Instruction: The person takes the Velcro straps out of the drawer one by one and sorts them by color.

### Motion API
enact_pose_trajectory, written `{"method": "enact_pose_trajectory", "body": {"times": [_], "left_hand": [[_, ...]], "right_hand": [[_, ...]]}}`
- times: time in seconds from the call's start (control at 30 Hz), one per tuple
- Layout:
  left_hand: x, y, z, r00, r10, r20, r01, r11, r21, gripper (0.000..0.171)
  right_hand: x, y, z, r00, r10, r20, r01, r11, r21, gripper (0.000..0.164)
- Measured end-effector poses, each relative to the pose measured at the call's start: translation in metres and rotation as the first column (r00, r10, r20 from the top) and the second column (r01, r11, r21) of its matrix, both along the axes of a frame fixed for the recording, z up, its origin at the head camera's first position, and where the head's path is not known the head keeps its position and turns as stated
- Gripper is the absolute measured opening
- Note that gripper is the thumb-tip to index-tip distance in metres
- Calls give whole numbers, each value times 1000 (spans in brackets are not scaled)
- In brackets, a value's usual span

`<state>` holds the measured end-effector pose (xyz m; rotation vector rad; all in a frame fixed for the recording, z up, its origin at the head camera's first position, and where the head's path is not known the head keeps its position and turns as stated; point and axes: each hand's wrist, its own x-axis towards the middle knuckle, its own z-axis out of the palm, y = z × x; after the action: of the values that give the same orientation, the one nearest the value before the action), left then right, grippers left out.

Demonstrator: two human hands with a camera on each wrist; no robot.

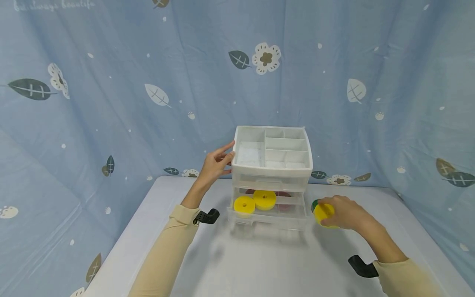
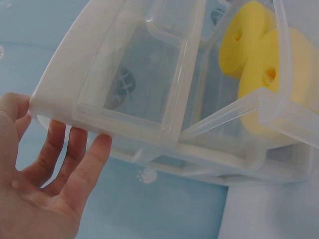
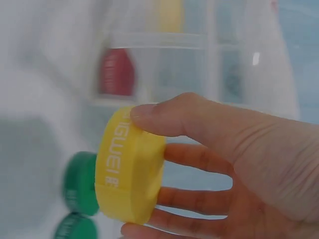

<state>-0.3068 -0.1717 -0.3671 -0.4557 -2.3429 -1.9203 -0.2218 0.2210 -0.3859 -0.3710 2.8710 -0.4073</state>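
A white drawer unit (image 1: 272, 171) with clear drawers stands on the table, a lower drawer (image 1: 271, 220) pulled out. Two thick yellow discs (image 1: 244, 205) with centre holes sit in that drawer; dark red shapes (image 1: 285, 199) show behind them. My left hand (image 1: 215, 163) touches the unit's left side near the top, its fingertips (image 2: 102, 143) along the lower edge of the white frame. To the right of the unit, my right hand (image 1: 343, 211) grips another yellow disc (image 3: 130, 169) with white lettering, thumb on its rim. Green discs (image 3: 79, 183) lie beyond it, partly hidden.
The unit's top tray (image 1: 250, 152) is divided into several compartments. A blue patterned curtain (image 1: 208, 82) hangs right behind the white table (image 1: 267, 264). Black camera mounts (image 1: 208, 216) stick out from both wrists.
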Motion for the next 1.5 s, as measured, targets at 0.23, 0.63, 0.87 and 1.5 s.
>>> {"method": "enact_pose_trajectory", "body": {"times": [0.23, 0.63, 0.87, 1.5], "left_hand": [[5, 1, 7, 999, -9, 34, 9, 1000, 0, 47], [19, 2, 23, 999, -27, 26, 27, 1000, -5, 49], [17, 2, 23, 999, -28, 35, 27, 1000, 5, 49], [18, 3, 23, 999, -13, 41, 13, 1000, -4, 49]], "right_hand": [[1, 7, -44, 1000, -25, 15, 25, 1000, 4, 56], [1, 6, -71, 995, -96, 2, 96, 995, 17, 60], [1, 7, -74, 993, -122, 7, 122, 993, -3, 64], [-3, 7, -76, 991, -134, -21, 135, 991, 16, 61]]}}
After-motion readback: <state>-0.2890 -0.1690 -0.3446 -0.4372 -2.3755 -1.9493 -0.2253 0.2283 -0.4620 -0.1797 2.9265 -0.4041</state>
